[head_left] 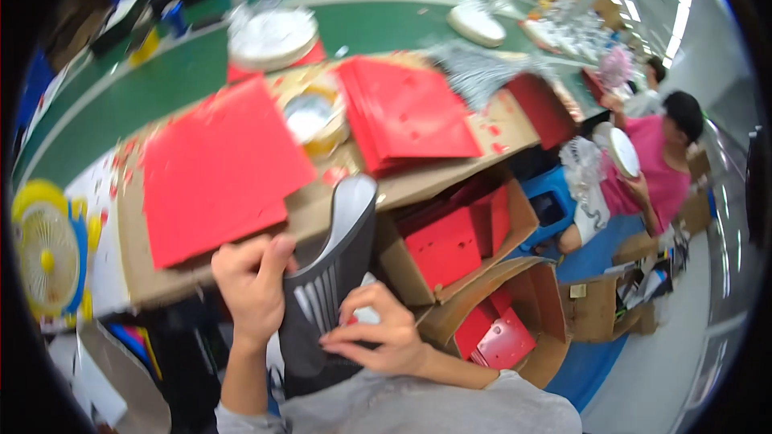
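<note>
Close in front of me is a dark grey curved panel [354, 229] with a paler inner face and a row of light slots down its front. My left hand [251, 285] is closed on its left edge, thumb up. Against its lower right side is my right hand [384, 328], fingers bent together. A small bit of red and white shows between the right fingers, too little to name. Just beyond the panel, red sheets [221, 173] and a second stack of red sheets [406, 112] lie on a cardboard-covered table [322, 205].
Between the stacks sits a tape roll [326, 133]. Below the table edge at right, two cardboard boxes [527, 229] hold red sheets. A yellow fan [48, 257] stands left. Behind runs a green conveyor [370, 24] with white-based items. At right, a person in pink [647, 165] holds a white disc.
</note>
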The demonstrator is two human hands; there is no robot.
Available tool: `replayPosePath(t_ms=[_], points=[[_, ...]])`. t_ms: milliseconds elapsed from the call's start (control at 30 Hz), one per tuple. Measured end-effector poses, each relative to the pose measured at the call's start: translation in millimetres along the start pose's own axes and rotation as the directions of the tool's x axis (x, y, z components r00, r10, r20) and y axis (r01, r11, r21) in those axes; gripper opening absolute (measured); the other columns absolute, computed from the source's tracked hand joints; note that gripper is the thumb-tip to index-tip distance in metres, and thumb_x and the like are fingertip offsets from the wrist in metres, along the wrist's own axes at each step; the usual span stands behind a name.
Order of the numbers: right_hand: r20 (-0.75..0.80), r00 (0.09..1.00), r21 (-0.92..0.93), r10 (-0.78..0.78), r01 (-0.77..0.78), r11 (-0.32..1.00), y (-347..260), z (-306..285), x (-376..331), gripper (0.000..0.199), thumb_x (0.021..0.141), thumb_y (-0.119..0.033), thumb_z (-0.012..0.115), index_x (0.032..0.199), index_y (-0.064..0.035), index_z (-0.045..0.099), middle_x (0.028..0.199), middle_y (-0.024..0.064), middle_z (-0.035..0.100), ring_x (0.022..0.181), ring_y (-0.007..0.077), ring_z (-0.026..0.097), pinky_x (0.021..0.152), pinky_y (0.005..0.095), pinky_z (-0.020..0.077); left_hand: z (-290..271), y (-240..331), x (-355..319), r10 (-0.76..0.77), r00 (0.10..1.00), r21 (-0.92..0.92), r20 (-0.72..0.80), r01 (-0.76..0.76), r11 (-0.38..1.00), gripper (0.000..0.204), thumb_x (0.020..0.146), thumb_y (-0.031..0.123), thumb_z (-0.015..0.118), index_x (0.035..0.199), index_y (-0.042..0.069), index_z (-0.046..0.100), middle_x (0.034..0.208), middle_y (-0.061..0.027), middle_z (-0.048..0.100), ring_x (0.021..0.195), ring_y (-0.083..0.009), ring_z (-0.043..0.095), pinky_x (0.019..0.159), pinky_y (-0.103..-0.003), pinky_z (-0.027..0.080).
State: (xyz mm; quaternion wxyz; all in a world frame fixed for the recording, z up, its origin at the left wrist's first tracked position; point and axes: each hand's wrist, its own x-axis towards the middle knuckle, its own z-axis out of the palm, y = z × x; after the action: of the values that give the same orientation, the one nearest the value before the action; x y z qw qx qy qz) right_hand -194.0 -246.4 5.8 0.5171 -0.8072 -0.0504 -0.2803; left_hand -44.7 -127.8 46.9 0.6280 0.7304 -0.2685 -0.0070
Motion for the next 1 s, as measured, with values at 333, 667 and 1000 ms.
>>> replayPosePath(t_ms=[333, 667, 1000], points=[[0.020, 0.976, 0.070, -0.216, 0.214, 0.974, 2.3, 12.9, -7.5, 0.017, 0.079, -0.009, 0.080, 0.092, -0.0066, 0.069, 0.097, 0.0029, 0.059, 0.090, 0.0214, 0.057, 0.089, 0.0408, 0.0389, 11.5, -49.5, -8.3, -0.317, 0.947, -0.397, -0.058, 0.270, 0.877, 0.060, 0.106, 0.039, 0.051, 0.056, 0.006, 0.044, 0.052, -0.0011, 0.048, 0.047, -0.0065, 0.038, 0.048, -0.026, 0.027], [-0.099, 0.967, 0.092, -0.233, 0.242, 0.966, 0.2, 27.4, -13.0, 0.017, 0.081, -0.005, 0.079, 0.095, -0.0042, 0.070, 0.095, 0.0054, 0.063, 0.084, 0.0218, 0.060, 0.085, 0.0427, 0.0407, 0.0, -39.9, -22.4, -0.297, 0.926, -0.532, -0.235, 0.133, 0.836, 0.056, 0.106, 0.035, 0.050, 0.059, 0.008, 0.038, 0.051, -0.0012, 0.042, 0.041, -0.0079, 0.033, 0.043, -0.026, 0.027], [0.117, 0.979, 0.208, -0.164, 0.137, 0.968, 6.0, 35.8, -10.9, 0.016, 0.087, -0.013, 0.072, 0.096, -0.0073, 0.060, 0.097, 0.0052, 0.059, 0.092, 0.0241, 0.056, 0.093, 0.0411, 0.0342, 2.5, -43.4, -26.9, -0.698, 0.645, -0.701, -0.311, 0.340, 0.627, 0.042, 0.109, 0.032, 0.044, 0.075, 0.008, 0.051, 0.063, 0.0068, 0.026, 0.054, -0.0035, 0.025, 0.052, -0.020, 0.025]])
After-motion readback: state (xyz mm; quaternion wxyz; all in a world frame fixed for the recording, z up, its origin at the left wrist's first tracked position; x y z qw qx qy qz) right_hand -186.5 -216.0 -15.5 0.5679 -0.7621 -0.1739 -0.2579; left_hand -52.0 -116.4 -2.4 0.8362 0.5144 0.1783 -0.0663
